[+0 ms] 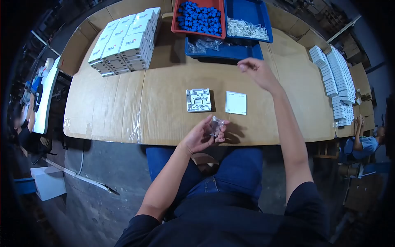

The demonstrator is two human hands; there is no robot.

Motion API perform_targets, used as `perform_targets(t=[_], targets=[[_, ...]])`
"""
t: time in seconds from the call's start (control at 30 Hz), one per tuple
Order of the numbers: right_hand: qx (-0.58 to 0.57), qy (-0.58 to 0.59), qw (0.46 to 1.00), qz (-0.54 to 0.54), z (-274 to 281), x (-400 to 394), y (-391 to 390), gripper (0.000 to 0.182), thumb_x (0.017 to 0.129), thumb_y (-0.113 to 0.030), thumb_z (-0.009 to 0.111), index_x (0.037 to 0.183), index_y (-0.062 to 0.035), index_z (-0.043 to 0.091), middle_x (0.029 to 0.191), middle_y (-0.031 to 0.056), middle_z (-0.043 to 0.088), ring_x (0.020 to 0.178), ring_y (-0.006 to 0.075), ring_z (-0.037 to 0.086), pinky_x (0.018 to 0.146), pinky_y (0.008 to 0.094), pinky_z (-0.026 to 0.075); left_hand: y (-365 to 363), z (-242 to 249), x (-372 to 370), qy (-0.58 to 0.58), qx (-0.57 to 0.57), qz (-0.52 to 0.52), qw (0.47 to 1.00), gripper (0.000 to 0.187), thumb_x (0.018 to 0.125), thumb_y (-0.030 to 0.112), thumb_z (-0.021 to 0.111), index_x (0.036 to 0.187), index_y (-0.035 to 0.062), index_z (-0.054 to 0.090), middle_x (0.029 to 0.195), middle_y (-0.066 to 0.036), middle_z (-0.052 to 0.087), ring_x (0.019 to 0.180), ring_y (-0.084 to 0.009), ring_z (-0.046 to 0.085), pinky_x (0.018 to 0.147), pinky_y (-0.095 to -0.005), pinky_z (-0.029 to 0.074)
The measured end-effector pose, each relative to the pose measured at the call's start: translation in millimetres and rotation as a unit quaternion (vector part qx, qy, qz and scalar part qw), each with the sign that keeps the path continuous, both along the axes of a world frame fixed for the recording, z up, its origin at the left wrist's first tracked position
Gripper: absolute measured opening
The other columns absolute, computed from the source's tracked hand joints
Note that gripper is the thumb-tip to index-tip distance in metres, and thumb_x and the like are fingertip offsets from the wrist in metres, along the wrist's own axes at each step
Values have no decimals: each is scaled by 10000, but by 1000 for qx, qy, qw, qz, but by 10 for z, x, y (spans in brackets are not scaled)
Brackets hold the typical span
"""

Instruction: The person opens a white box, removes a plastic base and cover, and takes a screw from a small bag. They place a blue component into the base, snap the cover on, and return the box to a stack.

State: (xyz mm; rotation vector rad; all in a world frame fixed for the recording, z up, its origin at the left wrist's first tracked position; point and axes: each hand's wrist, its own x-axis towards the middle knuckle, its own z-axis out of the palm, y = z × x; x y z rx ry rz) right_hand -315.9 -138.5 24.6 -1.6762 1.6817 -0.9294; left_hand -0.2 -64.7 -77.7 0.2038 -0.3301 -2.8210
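Note:
My left hand [202,136] holds a small clear plastic bag [215,124] near the front edge of the cardboard-covered table [164,111]. My right hand [256,71] reaches far forward, fingers pinched together, just in front of the blue tray [224,52] that holds clear bags; whether it grips anything is unclear. Between the hands lie a white open box base [198,100] with ribs inside and a flat white square cover [236,102], side by side.
A red tray of blue parts [200,18] and a blue tray of white parts [248,27] stand at the back. White boxes are stacked at back left [125,43] and in rows at right [338,82]. Other people sit at far left and right.

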Motion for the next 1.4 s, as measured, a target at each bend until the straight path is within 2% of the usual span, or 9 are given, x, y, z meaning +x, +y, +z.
perform_targets(t=[0.17, 0.27, 0.5, 0.63, 1.0, 1.1, 1.3, 1.33, 1.4], targets=[[-139, 141, 974, -111, -81, -631, -801, 193, 969, -140, 680, 1124, -48, 746, 973, 105, 760, 918, 220, 724, 789, 347, 544, -5, 52, -29, -29, -9, 0, 1000, 660, 1126, 500, 343, 1439, -65, 481, 1049, -72, 604, 889, -200, 586, 908, -361, 523], [-99, 257, 945, -178, 124, -590, -1036, 203, 968, -170, 655, 1133, -96, 747, 1059, 119, 749, 1002, 288, 720, 840, 404, 558, -25, 7, -31, -3, 10, -9, 1000, 644, 1134, 486, 321, 1447, -49, 499, 1060, -71, 650, 938, -211, 622, 940, -357, 536], [-189, 436, 874, -104, -118, -893, -1586, 187, 967, -209, 648, 1101, -125, 747, 1058, 120, 714, 1087, 328, 676, 893, 469, 557, -47, -3, -32, -23, 19, -11, 999, 656, 1128, 503, 341, 1445, -46, 508, 1068, -62, 655, 953, -193, 628, 950, -350, 540], [-130, 462, 874, -82, -132, -944, -1722, 152, 950, -200, 664, 1026, -103, 752, 1048, 129, 717, 1057, 338, 682, 873, 490, 561, -48, -41, -35, -28, 26, -14, 999, 697, 1095, 559, 411, 1439, -41, 501, 1080, -50, 645, 978, -191, 605, 943, -377, 521], [-95, 461, 878, -90, -69, -955, -1805, 115, 915, -137, 647, 954, -78, 737, 1034, 143, 713, 1044, 348, 690, 852, 495, 563, -51, -19, -29, -16, 32, -16, 999, 645, 1130, 486, 357, 1436, -53, 535, 1078, -54, 650, 993, -168, 624, 954, -343, 544], [-47, 456, 885, -86, -62, -1012, -1873, 153, 950, -179, 668, 1037, -86, 752, 1104, 133, 698, 1070, 364, 673, 880, 490, 539, -58, -12, -30, -22, 27, -17, 999, 648, 1130, 489, 354, 1439, -51, 534, 1077, -53, 649, 993, -168, 623, 958, -344, 544], [-197, 235, 930, -204, -97, -1204, -1976, 173, 953, -185, 715, 1081, -79, 764, 1069, 127, 740, 974, 298, 695, 788, 427, 542, -47, -7, -32, -25, 32, -12, 999, 646, 1131, 488, 348, 1435, -50, 532, 1070, -60, 652, 981, -176, 622, 954, -340, 543], [-194, 33, 951, -239, -53, -1201, -1961, 183, 960, -180, 721, 1099, -67, 759, 1066, 112, 744, 933, 261, 680, 758, 397, 531, -46, -3, -33, -27, 31, -10, 999, 644, 1131, 487, 346, 1434, -51, 531, 1069, -62, 653, 978, -179, 623, 950, -340, 543], [-167, -364, 873, -278, 100, -1176, -1898, 207, 973, -171, 732, 1133, -42, 749, 1060, 83, 753, 851, 187, 648, 699, 337, 508, -45, -21, -31, -13, 27, -9, 1000, 641, 1132, 483, 345, 1429, -55, 530, 1065, -69, 656, 974, -194, 624, 939, -341, 542]])
